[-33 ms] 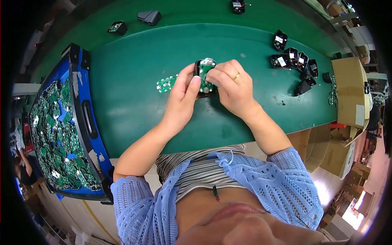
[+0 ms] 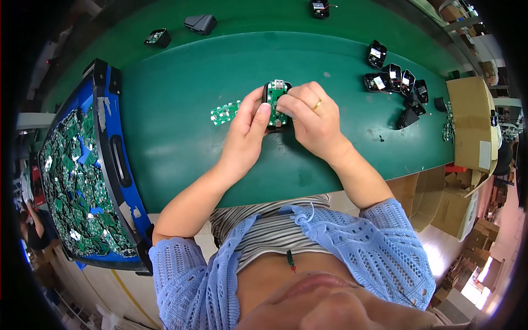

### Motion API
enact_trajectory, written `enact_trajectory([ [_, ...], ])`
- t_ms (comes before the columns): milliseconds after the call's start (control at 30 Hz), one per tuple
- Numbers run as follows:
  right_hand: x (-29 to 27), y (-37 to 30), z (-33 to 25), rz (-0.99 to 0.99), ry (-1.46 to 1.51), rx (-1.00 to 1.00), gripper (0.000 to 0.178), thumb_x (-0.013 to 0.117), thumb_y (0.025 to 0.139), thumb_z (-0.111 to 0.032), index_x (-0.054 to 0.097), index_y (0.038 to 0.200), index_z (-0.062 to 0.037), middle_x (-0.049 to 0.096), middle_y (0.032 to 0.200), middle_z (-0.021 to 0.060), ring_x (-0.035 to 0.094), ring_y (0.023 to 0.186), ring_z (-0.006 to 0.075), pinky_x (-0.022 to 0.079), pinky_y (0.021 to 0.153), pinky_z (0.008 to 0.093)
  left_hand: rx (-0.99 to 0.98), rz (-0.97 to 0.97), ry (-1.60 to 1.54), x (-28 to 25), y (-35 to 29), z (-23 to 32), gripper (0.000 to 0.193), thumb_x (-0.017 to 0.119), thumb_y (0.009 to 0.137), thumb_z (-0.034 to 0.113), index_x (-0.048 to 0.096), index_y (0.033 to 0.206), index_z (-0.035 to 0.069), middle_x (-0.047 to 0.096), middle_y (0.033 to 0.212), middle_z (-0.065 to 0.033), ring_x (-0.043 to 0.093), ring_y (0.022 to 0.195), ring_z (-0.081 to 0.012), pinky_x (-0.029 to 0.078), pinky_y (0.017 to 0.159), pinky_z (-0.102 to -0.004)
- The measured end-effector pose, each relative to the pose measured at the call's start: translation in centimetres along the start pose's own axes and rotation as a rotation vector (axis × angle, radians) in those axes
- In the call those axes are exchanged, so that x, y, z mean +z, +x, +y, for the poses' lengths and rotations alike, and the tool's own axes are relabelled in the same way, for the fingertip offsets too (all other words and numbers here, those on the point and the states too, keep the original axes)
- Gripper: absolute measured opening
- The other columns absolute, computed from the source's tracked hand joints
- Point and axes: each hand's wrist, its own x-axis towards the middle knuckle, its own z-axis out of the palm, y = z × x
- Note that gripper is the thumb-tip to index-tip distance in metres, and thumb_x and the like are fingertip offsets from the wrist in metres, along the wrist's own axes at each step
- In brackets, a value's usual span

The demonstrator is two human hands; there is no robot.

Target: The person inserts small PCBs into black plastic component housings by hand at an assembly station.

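Above the middle of the mat, my left hand point(image 2: 246, 125) wraps round a black plastic housing point(image 2: 266, 92), its thumb along the near left side. A green circuit board point(image 2: 278, 92) lies in the housing's open face, a metal port at its far end. My right hand point(image 2: 314, 116), with a ring on one finger, is closed, its fingertips pinching at the board's right edge. Those fingers hide part of the board and whatever is under them. Just left of my left hand, another green circuit board point(image 2: 224, 113) lies flat on the mat.
A blue crate point(image 2: 122, 165) heaped with green boards stands at the left. Several black housings point(image 2: 377, 82) with wires sit at the right, near a cardboard box point(image 2: 467, 118). Along the back are a dark grey case point(image 2: 201, 23), a board-filled housing point(image 2: 159, 37) and another housing point(image 2: 320, 8).
The board in the housing has tilted slightly, and the metal port at its far end shows more plainly. Both hands stay almost where they were.
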Motion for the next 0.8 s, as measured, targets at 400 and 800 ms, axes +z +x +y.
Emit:
enact_trajectory([
  [400,0.3,-0.2,0.0,-0.070,0.011,0.059,0.019,0.062,0.065,-0.006,0.056,0.082,-0.0033,0.051,0.078,0.0067,0.050,0.069,0.0212,0.045,0.058,0.0295,0.236,0.021,0.141,0.4,0.0,0.3,0.035,0.044,0.091,0.011,0.034,0.122,0.000,0.047,0.116,-0.0093,0.047,0.103,-0.0136,0.040,0.086,-0.0261],
  [800,2.3,-1.8,-0.7,-0.154,1.245,0.749,0.037,0.052,0.086,-0.008,0.040,0.120,0.0001,0.047,0.111,0.0051,0.046,0.103,0.0124,0.039,0.089,0.0276,0.327,0.183,0.176,-0.3,0.4,0.0,0.030,0.045,0.088,0.004,0.038,0.116,-0.002,0.053,0.109,-0.0113,0.052,0.098,-0.0147,0.041,0.085,-0.0258],
])
